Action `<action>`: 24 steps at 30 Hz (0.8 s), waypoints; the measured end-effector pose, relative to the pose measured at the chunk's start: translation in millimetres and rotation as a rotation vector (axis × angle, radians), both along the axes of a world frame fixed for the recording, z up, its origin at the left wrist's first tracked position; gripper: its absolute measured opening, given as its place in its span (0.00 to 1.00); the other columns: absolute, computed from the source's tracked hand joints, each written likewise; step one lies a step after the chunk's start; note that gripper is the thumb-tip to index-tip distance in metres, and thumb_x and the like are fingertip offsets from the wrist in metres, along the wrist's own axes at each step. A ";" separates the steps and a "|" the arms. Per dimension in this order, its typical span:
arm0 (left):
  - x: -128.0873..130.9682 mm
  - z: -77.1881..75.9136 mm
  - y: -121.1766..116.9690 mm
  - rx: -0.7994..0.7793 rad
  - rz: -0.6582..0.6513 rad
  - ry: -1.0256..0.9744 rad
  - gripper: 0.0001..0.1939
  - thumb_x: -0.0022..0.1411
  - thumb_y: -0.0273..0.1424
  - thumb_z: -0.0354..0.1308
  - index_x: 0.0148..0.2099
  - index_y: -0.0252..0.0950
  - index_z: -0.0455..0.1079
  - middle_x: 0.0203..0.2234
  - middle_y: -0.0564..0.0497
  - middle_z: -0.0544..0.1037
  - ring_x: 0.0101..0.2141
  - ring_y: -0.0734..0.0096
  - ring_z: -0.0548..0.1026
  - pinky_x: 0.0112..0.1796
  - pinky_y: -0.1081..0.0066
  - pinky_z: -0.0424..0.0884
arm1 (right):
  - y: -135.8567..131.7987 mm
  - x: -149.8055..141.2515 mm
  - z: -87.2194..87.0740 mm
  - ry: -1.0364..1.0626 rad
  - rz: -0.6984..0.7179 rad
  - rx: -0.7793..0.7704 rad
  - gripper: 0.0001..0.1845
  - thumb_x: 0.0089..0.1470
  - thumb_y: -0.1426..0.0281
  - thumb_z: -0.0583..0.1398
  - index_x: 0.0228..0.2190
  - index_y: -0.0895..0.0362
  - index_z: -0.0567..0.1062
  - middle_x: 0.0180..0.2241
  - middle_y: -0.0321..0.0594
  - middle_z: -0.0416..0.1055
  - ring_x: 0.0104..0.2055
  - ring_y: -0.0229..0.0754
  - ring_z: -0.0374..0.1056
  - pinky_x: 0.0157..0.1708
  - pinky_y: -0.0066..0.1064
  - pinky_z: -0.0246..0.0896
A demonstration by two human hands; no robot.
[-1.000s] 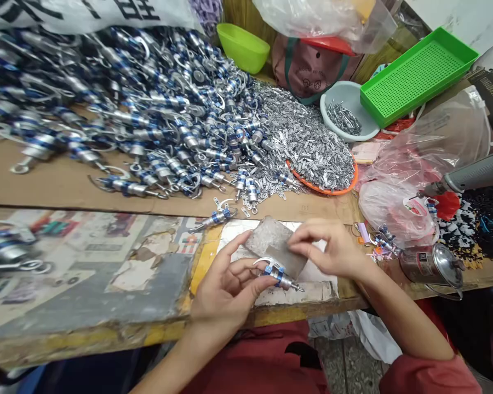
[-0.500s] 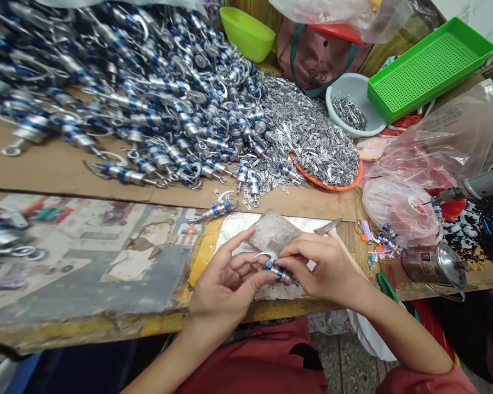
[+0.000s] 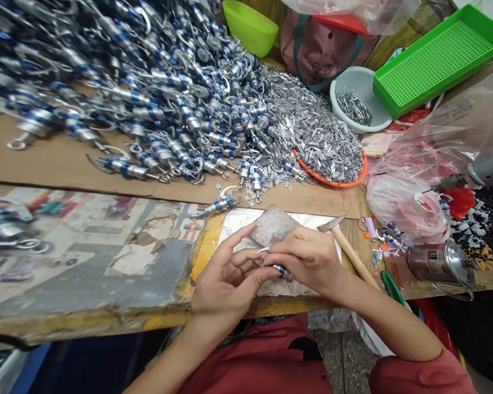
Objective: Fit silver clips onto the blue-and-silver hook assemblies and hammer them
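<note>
My left hand [image 3: 229, 280] and my right hand [image 3: 316, 264] meet over the table's front edge, both closed on one small blue-and-silver metal fitting [image 3: 285, 272] with a thin curved arm. The left thumb and fingers hold its body. My right fingertips pinch at the base of the curved arm and cover much of the piece. Just behind the hands lies a grey stone block [image 3: 276, 223] on a white sheet. A similar fitting [image 3: 217, 206] rests to the left of the block.
A large heap of fittings [image 3: 148, 109] covers the back left. Small metal plates [image 3: 332, 153] overflow an orange-rimmed basket. A hammer [image 3: 353, 256] lies right of my hands. Farther right are a pale bowl of pins [image 3: 378, 98], a green tray [image 3: 439, 63], a metal cup [image 3: 429, 265] and a power tool [image 3: 491, 171].
My right fingers have shifted left over the fitting and now hide more of it, including its blue end. The hammer handle shows more. The whole view has shifted slightly.
</note>
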State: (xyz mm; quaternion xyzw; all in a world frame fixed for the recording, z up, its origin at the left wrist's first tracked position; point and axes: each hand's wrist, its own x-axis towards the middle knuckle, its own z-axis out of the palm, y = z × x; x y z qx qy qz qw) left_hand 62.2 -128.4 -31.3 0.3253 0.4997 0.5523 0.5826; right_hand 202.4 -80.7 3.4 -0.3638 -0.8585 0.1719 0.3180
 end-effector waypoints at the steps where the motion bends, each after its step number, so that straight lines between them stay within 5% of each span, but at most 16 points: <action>1: -0.6 -0.7 0.3 0.002 0.003 0.007 0.33 0.46 0.30 0.65 0.54 0.36 0.60 0.25 0.53 0.79 0.28 0.72 0.77 0.31 0.74 0.75 | -2.1 3.2 2.7 0.034 0.004 -0.006 0.12 0.58 0.66 0.56 0.29 0.55 0.78 0.23 0.36 0.72 0.25 0.33 0.66 0.24 0.23 0.58; 5: -1.6 0.5 1.1 -0.006 0.029 0.029 0.32 0.44 0.28 0.66 0.53 0.37 0.62 0.24 0.55 0.78 0.29 0.71 0.78 0.33 0.73 0.76 | -14.2 45.1 15.8 0.087 -0.260 -0.033 0.08 0.58 0.70 0.55 0.33 0.55 0.74 0.29 0.38 0.73 0.31 0.37 0.68 0.33 0.29 0.63; 7: -1.5 1.3 1.4 -0.009 0.025 0.030 0.32 0.44 0.28 0.66 0.53 0.36 0.62 0.24 0.55 0.78 0.29 0.71 0.78 0.33 0.73 0.76 | -22.0 76.9 12.9 -0.121 -0.482 -0.059 0.07 0.56 0.68 0.56 0.36 0.55 0.72 0.32 0.40 0.71 0.32 0.40 0.67 0.33 0.31 0.63; 10: -1.0 2.6 1.5 0.001 0.018 0.024 0.32 0.45 0.27 0.65 0.53 0.36 0.61 0.24 0.55 0.78 0.29 0.72 0.78 0.33 0.73 0.76 | -31.2 114.6 -4.5 -0.530 -0.576 -0.170 0.18 0.52 0.62 0.59 0.42 0.58 0.70 0.35 0.45 0.70 0.35 0.47 0.68 0.32 0.36 0.64; 14: -0.6 5.2 2.3 -0.012 0.012 0.044 0.31 0.45 0.28 0.65 0.52 0.36 0.62 0.23 0.54 0.78 0.28 0.71 0.78 0.33 0.72 0.76 | -35.7 121.8 -15.8 -0.534 -0.565 -0.263 0.14 0.56 0.64 0.55 0.42 0.58 0.69 0.34 0.44 0.70 0.36 0.46 0.68 0.33 0.36 0.65; 19: -1.3 6.9 4.7 -0.020 0.017 0.041 0.32 0.42 0.28 0.66 0.52 0.34 0.62 0.23 0.54 0.78 0.30 0.70 0.78 0.35 0.70 0.76 | -48.0 89.5 17.3 -0.257 -0.393 -0.058 0.19 0.56 0.71 0.55 0.50 0.53 0.64 0.39 0.42 0.71 0.38 0.41 0.69 0.36 0.29 0.65; 22: -1.9 8.9 5.8 -0.045 0.002 0.019 0.33 0.42 0.28 0.66 0.52 0.33 0.60 0.23 0.54 0.79 0.29 0.70 0.78 0.33 0.71 0.77 | -56.9 70.8 37.3 -0.323 -0.135 -0.033 0.29 0.55 0.80 0.51 0.57 0.51 0.57 0.38 0.39 0.72 0.36 0.38 0.69 0.34 0.26 0.64; 24: -2.1 11.3 6.3 -0.064 0.001 0.000 0.34 0.41 0.27 0.66 0.52 0.33 0.60 0.22 0.54 0.79 0.28 0.71 0.78 0.32 0.72 0.77 | -58.9 63.1 43.5 -0.352 -0.100 -0.001 0.32 0.54 0.82 0.50 0.58 0.50 0.55 0.37 0.39 0.71 0.34 0.37 0.68 0.32 0.26 0.64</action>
